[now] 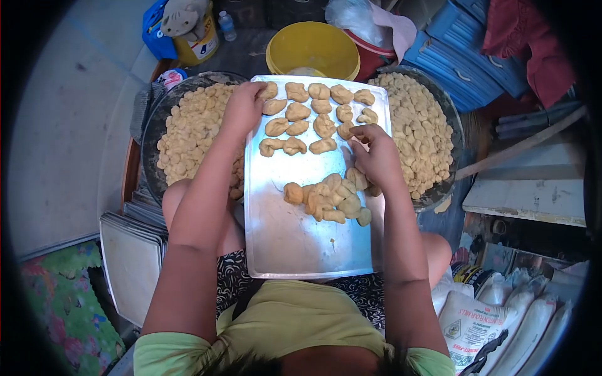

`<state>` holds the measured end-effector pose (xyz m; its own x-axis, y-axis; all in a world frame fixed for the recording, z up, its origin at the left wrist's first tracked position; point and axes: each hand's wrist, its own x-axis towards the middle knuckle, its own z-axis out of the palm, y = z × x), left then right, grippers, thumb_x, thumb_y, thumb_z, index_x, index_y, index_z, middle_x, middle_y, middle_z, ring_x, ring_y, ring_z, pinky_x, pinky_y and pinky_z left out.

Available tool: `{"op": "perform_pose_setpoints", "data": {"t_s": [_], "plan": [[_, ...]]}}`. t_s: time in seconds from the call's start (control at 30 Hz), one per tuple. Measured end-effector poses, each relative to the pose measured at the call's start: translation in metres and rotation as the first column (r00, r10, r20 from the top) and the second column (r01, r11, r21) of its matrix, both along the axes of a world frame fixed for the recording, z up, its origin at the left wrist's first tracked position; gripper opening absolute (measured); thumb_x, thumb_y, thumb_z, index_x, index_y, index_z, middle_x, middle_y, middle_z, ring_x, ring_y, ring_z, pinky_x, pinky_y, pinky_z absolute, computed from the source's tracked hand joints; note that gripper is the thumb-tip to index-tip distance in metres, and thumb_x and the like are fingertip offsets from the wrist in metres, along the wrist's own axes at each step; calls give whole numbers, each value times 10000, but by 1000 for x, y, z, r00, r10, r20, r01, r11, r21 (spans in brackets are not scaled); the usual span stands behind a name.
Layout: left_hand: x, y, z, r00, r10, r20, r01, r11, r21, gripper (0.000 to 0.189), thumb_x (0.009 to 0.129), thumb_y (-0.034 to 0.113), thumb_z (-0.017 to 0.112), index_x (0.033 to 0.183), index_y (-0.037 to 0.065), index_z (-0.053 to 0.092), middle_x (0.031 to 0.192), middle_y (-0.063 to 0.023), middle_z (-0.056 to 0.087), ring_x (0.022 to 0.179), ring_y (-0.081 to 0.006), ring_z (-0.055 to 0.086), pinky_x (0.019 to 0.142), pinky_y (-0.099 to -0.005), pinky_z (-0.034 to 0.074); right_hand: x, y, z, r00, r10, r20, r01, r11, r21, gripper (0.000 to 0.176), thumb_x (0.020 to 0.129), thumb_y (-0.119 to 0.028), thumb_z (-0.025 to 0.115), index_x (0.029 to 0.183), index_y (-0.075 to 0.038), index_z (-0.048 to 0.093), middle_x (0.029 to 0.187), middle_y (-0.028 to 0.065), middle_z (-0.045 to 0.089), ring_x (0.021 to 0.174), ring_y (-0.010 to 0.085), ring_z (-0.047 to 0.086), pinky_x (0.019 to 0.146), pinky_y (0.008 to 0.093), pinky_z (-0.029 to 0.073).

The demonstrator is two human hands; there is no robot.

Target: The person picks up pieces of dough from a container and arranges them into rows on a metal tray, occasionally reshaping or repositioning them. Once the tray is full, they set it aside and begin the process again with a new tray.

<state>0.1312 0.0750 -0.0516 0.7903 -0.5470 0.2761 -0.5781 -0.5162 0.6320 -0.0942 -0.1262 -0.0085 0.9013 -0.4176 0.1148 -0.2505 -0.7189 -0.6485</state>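
A metal baking tray rests across my lap, with rows of small twisted dough pieces on its far half. A loose heap of dough pieces lies nearer to me. My left hand reaches over the tray's far left edge, its fingers closed at the corner dough piece. At the right end of the third row, my right hand pinches another dough piece between thumb and fingers. Part of the heap is hidden beneath that hand.
Wide round pans of dough pieces stand left and right of the tray. Beyond it is a yellow tub. Stacked trays lean at left. Flour sacks lie at lower right; blue drawers stand behind.
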Motion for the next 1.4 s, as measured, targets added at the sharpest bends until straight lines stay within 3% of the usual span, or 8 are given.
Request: {"op": "perform_pose_setpoints", "data": {"t_s": [0.33, 0.53, 0.63, 0.77, 1.0, 1.07, 1.3, 1.4], "plan": [[-51, 23, 11, 963, -256, 82, 261, 964, -55, 326, 802, 112, 655, 1126, 78, 639, 1205, -141, 567, 1133, -336, 511, 959, -442, 404, -24, 4, -3, 919, 327, -219, -387, 856, -344, 297, 772, -318, 711, 985, -112, 694, 951, 127, 665, 810, 306, 629, 735, 415, 495], [-98, 36, 16, 900, -369, 232, 337, 927, 165, 329, 810, 209, 679, 1126, 127, 645, 1185, -76, 583, 1145, -269, 503, 963, -425, 354, -33, -14, -8, 891, 434, -136, -358, 853, 381, 213, 791, -234, 697, 929, -75, 662, 773, 98, 661, 723, 259, 633, 688, 377, 499], [-97, 22, 9, 868, -437, 237, 378, 890, 256, 224, 811, 183, 666, 1024, 116, 689, 1169, -68, 595, 1128, -270, 512, 964, -403, 342, -28, -13, -1, 999, -30, -15, 31, 633, 773, 156, 794, -148, 689, 860, -9, 660, 766, 116, 659, 689, 268, 643, 666, 359, 507], [-106, 1, 26, 862, -432, 265, 348, 885, 310, 188, 829, 172, 635, 994, 105, 694, 1108, -43, 629, 1109, -237, 527, 947, -403, 338, -16, -17, -17, 981, 91, -172, -89, 996, 18, 208, 826, -174, 706, 952, -14, 663, 858, 124, 664, 805, 268, 641, 720, 348, 500], [-119, -63, 10, 707, -652, 274, 595, 758, 268, 237, 796, 127, 634, 1029, 114, 677, 1100, -39, 634, 1076, -230, 544, 921, -397, 365, -52, -31, 0, 931, 292, -219, -315, 946, -80, 189, 795, -148, 672, 936, -23, 687, 824, 138, 679, 783, 282, 655, 712, 355, 512], [-121, -69, 7, 717, -650, 252, 595, 759, 266, 240, 797, 122, 637, 1033, 113, 678, 1088, -42, 633, 1078, -232, 542, 906, -399, 370, -52, -37, 12, 848, 378, -373, -240, 899, 366, 198, 787, -121, 650, 960, -32, 690, 913, 138, 684, 836, 247, 660, 725, 345, 514], [-175, -43, 15, 691, -722, 38, 656, 649, 386, 156, 816, 152, 617, 951, 114, 687, 1002, -40, 618, 1025, -240, 548, 854, -392, 382, -64, -36, -4, 839, 476, -264, -469, 878, 92, 164, 792, -61, 616, 936, -39, 691, 813, 128, 679, 735, 205, 662, 703, 336, 521], [-186, -26, 14, 608, -783, -134, 753, 515, 410, 118, 829, 165, 615, 912, 111, 679, 1000, -40, 614, 1012, -237, 548, 830, -384, 385, -52, -36, 24, 872, 254, -417, -112, 935, 336, 163, 814, -44, 640, 967, -35, 694, 789, 63, 670, 688, 128, 610, 644, 284, 495]]}}
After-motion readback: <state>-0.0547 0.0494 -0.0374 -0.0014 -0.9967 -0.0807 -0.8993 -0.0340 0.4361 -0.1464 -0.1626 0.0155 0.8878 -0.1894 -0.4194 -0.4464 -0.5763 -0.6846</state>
